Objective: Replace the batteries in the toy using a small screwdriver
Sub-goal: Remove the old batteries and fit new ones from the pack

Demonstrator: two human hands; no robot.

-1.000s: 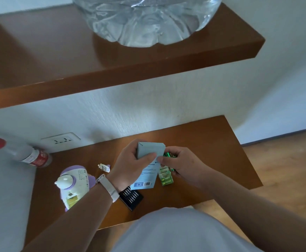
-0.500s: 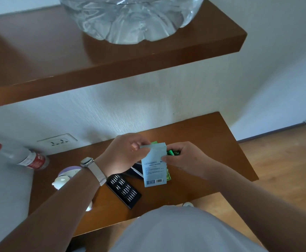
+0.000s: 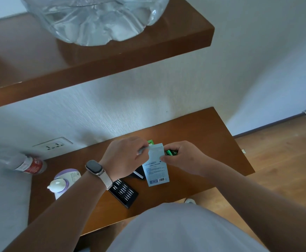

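Over the lower wooden shelf (image 3: 203, 128) I hold a pale blue box (image 3: 156, 168) upright, its printed back toward me. My right hand (image 3: 181, 157) pinches the box's right edge and also curls round green batteries (image 3: 171, 152). My left hand (image 3: 124, 157) pinches the flap at the box's top left. A green pack (image 3: 150, 142) peeks out behind the box. A black tray of screwdriver bits (image 3: 124, 192) lies on the shelf under my left wrist. The purple and white toy (image 3: 64, 181) lies at the shelf's left end.
A clear bottle with a red cap and label (image 3: 19, 163) lies at the far left by a wall socket (image 3: 53, 144). An upper shelf (image 3: 75, 70) carries a big clear water jug (image 3: 97, 19). Wooden floor (image 3: 285, 160) is to the right.
The box has turned from tilted in my left palm to upright between both hands. My left hand shifted to its top flap. The view swung right, so the toy sits further left.
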